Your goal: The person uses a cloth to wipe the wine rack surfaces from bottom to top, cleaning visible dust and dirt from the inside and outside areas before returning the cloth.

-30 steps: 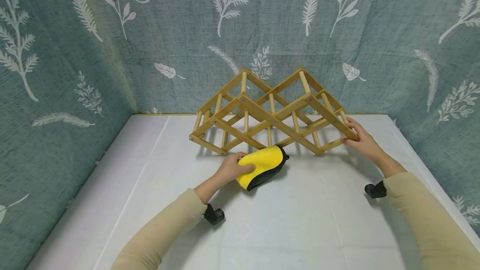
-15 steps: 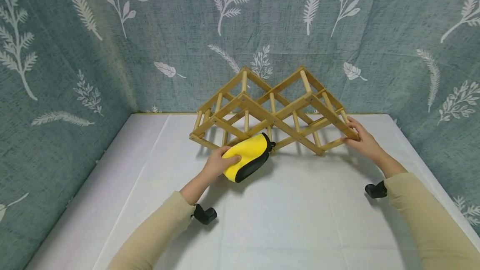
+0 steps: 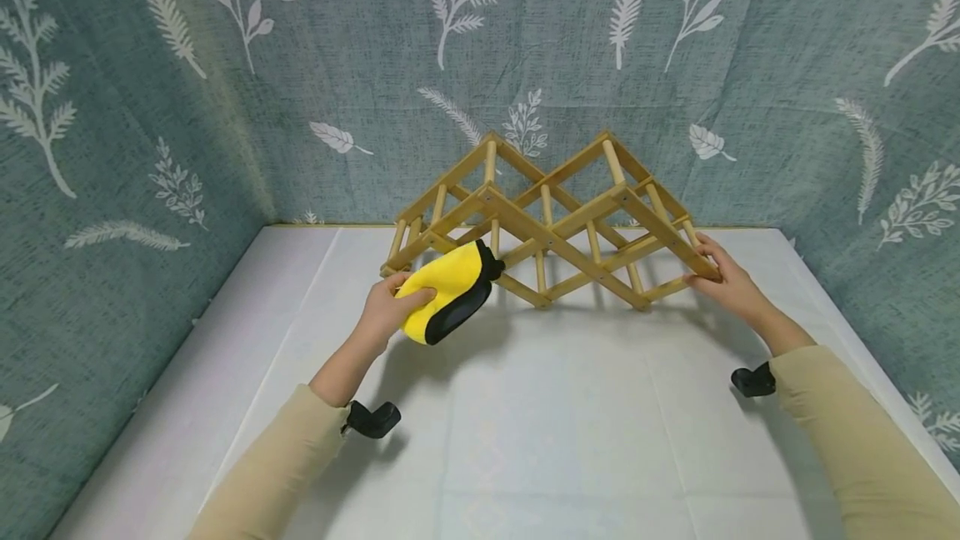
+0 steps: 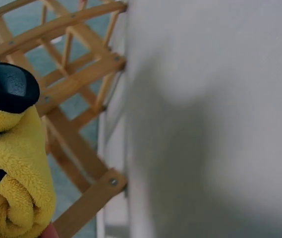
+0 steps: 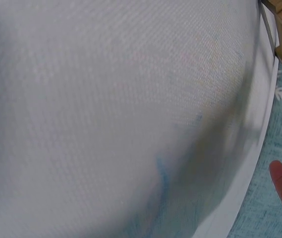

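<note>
My left hand (image 3: 387,307) grips a rolled yellow towel (image 3: 450,282) with a black edge and a dark grey outer face. The towel hangs above the white surface, in front of the left part of a wooden folding wine rack (image 3: 551,236). In the left wrist view, the loose spiral end of the towel (image 4: 22,153) shows, with one fingertip just below it. My right hand (image 3: 731,286) holds the lower right end of the rack between thumb and fingers. Only a thumb and part of a finger show in the right wrist view, and the contact lies outside it.
A white cloth (image 3: 555,415) covers the table under the rack. Grey-green fabric with white leaf prints (image 3: 375,65) hangs behind and at both sides. The rack stands near the back edge. Black wrist cameras (image 3: 375,421) sit beneath both sleeves.
My left hand has carried the towel leftward and a little up, from before the rack's middle to its left part. The right hand and rack have stayed in place.
</note>
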The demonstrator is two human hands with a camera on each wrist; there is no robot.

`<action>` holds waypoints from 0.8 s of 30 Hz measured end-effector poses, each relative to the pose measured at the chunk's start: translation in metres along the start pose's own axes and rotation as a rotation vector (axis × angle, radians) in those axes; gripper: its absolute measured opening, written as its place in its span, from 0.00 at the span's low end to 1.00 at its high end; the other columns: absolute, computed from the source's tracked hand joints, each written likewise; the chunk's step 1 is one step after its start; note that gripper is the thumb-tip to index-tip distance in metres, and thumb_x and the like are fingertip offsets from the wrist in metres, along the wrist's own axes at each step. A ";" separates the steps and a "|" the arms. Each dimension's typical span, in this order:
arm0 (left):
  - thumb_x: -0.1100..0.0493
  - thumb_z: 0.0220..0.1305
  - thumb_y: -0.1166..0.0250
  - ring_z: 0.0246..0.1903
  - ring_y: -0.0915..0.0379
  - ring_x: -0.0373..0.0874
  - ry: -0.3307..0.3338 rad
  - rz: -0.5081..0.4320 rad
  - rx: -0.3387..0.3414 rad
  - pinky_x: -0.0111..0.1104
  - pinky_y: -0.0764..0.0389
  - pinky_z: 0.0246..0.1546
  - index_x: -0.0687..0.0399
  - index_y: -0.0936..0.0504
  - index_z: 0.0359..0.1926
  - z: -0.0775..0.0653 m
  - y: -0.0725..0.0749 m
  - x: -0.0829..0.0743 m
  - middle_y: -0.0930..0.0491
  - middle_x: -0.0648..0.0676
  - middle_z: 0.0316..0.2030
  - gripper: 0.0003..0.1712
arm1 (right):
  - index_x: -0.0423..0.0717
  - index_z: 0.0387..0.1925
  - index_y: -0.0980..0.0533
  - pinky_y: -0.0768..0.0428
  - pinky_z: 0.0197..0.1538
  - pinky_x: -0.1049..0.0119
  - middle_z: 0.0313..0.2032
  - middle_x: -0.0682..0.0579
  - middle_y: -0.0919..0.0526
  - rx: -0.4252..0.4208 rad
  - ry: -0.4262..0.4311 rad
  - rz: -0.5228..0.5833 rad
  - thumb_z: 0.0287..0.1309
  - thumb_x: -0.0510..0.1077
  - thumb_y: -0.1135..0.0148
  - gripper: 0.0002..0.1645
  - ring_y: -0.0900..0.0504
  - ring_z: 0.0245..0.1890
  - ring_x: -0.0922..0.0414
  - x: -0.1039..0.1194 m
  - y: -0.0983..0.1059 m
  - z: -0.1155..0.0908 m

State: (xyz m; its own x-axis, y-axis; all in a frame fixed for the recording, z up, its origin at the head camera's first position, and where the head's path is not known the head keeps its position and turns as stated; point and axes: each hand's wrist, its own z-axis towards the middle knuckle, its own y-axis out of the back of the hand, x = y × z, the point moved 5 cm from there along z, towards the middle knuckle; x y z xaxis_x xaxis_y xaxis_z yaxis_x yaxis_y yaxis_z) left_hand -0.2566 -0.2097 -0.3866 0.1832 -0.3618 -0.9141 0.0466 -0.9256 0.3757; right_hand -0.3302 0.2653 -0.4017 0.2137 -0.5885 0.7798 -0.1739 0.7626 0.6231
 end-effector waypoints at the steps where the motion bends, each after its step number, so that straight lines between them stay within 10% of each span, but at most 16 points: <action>1: 0.52 0.56 0.37 0.28 0.30 0.40 -0.003 -0.003 -0.014 0.27 0.27 0.29 0.61 0.26 0.50 0.000 0.005 -0.001 0.27 0.57 0.40 0.24 | 0.36 0.55 0.45 0.42 0.54 0.35 0.71 0.44 0.64 -0.001 0.003 -0.001 0.61 0.46 0.45 0.29 0.52 0.64 0.31 0.000 0.000 0.000; 15: 0.50 0.59 0.39 0.26 0.29 0.34 0.004 -0.010 -0.137 0.25 0.26 0.28 0.61 0.29 0.54 -0.005 0.054 -0.008 0.27 0.53 0.38 0.27 | 0.35 0.54 0.43 0.42 0.54 0.37 0.71 0.43 0.62 -0.016 0.018 0.004 0.61 0.46 0.45 0.27 0.53 0.65 0.32 0.000 -0.003 0.000; 24: 0.46 0.57 0.38 0.25 0.29 0.33 -0.004 -0.178 -0.355 0.21 0.26 0.27 0.55 0.29 0.50 -0.019 0.104 -0.025 0.31 0.48 0.35 0.25 | 0.35 0.55 0.44 0.39 0.52 0.38 0.71 0.44 0.63 -0.008 0.009 -0.015 0.61 0.45 0.45 0.28 0.50 0.63 0.32 0.002 0.000 -0.002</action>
State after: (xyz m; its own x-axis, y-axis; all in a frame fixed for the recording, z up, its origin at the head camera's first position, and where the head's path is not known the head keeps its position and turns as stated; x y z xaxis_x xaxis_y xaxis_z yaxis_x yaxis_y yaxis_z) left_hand -0.2382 -0.2948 -0.3215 0.1381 -0.2003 -0.9700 0.4141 -0.8779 0.2402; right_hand -0.3282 0.2645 -0.4003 0.2248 -0.5973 0.7699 -0.1628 0.7560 0.6340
